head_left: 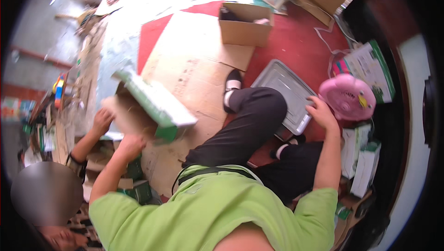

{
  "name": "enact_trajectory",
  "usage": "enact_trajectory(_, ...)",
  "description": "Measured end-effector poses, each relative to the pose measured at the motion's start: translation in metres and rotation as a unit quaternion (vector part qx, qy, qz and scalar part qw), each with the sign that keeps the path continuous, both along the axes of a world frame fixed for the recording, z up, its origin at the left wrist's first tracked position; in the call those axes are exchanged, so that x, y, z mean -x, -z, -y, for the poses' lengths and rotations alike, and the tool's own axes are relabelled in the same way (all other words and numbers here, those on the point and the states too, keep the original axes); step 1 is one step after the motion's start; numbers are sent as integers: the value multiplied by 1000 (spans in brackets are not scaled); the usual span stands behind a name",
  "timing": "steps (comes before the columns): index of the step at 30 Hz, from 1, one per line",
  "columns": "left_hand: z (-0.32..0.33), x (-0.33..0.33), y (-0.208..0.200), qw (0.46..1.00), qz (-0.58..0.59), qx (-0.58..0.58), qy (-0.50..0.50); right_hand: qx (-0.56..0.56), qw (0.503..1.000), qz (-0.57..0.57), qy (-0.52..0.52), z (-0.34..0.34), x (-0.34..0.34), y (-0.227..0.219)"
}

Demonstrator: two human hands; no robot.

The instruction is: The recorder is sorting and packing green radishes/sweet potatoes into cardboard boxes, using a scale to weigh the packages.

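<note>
A white-and-green cardboard carton point(159, 98), its open side showing brown inside, is held tilted on my left, slightly blurred. My left hand point(132, 147) is closed on its near lower edge. Another person's hand point(102, 120) is at the carton's left edge. My right hand point(322, 112) has its fingers bent at the right rim of a shallow grey plastic tray point(284, 94), beside a pink fan point(348, 97). My bent leg covers part of the tray.
Flattened cardboard point(185, 61) covers part of the red floor point(293, 40). A brown open box point(245, 33) with dark and pink things stands ahead. White-and-green cartons point(370, 68) stand at right, near a white cable point(320, 33). The other person sits close on my left.
</note>
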State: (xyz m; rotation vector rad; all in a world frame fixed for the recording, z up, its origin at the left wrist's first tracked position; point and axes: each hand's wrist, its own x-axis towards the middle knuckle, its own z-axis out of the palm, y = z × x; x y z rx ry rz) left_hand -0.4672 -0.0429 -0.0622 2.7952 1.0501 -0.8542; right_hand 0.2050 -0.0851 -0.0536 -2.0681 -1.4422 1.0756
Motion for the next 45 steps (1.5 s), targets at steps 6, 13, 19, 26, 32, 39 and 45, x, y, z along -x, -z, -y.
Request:
enact_trajectory(6, 135, 128, 55, 968, -187, 142, -90, 4, 998, 37, -42, -21, 23, 0)
enact_trajectory(13, 50, 186, -33, 965, 156, -21, 208, 1, 998, 69, -9, 1, 8, -9)
enact_trajectory(19, 30, -34, -31, 920, -8, 301, -252, -98, 989, 106, -25, -2, 2, 8)
enact_trajectory(26, -58, -221, -56, 910, 319, 85, -250, -72, 993, 94, 15, 5, 8, -7)
enact_trajectory(32, -70, -371, -82, 845, 526, 88, -41, -92, 990, 95, 51, 13, 8, -24)
enact_trajectory(39, -14, -512, -100, 829, 481, 265, 106, -209, 973, -19, 94, 40, -29, -54)
enact_trajectory(45, -21, -546, -47, 851, 386, 324, 150, -248, 933, -2, 261, 91, -122, -22)
